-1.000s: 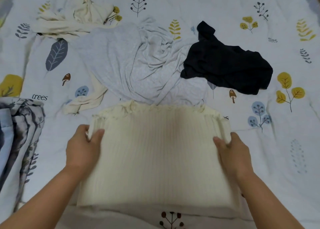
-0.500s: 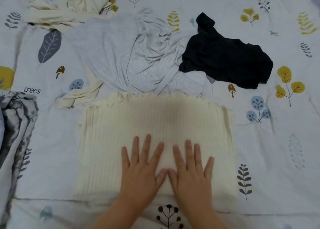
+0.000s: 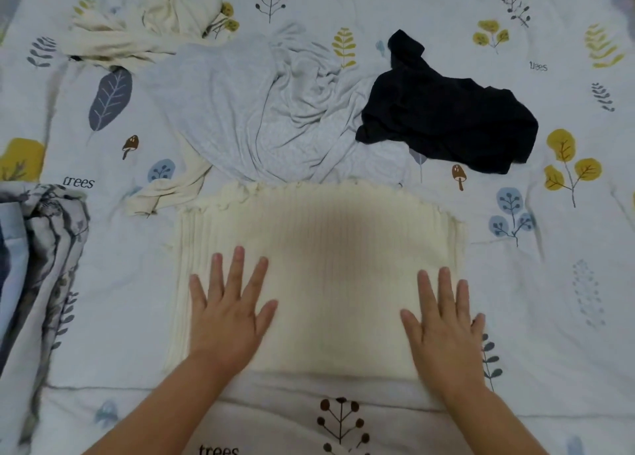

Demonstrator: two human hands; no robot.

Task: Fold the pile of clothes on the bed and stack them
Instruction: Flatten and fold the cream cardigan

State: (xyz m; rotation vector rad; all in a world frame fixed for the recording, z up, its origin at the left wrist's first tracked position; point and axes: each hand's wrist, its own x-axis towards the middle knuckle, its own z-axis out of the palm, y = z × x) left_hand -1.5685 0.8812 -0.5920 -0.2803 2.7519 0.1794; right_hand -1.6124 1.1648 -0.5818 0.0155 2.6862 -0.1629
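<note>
Half a sec ago: both hands side by side, thumbs touching, at the middle of the cream ribbed top [image 3: 319, 272]. Now spread apart: left hand [image 3: 228, 312] flat near the top's left edge, right hand [image 3: 443, 324] flat near its right edge, little finger just over onto the bed sheet [image 3: 549, 283]. Fingers of both straight and splayed, palms down, pressing cloth, gripping nothing. Reads as a smoothing sweep outward from centre, i.e. creases pushed out after the fold made a sec ago, when both hands pinched the far corners. Top now lies as a neat rectangle at the near-middle of the bed, ruffled hem at the far side; prob. ready for a next fold or for stacking. Rest of pile not yet folded: grey garment [image 3: 261, 111] crumpled just beyond the top, black garment [image 3: 450, 111] to its right, cream garment [image 3: 147, 25] at far left, w/ a cream strip trailing down beside the ribbed top. Patterned quilt [image 3: 37, 248] bunched at left edge. Writing: "trees" printed on sheet in several spots, legible at left, far right & bottom. No brand labels visible.
</note>
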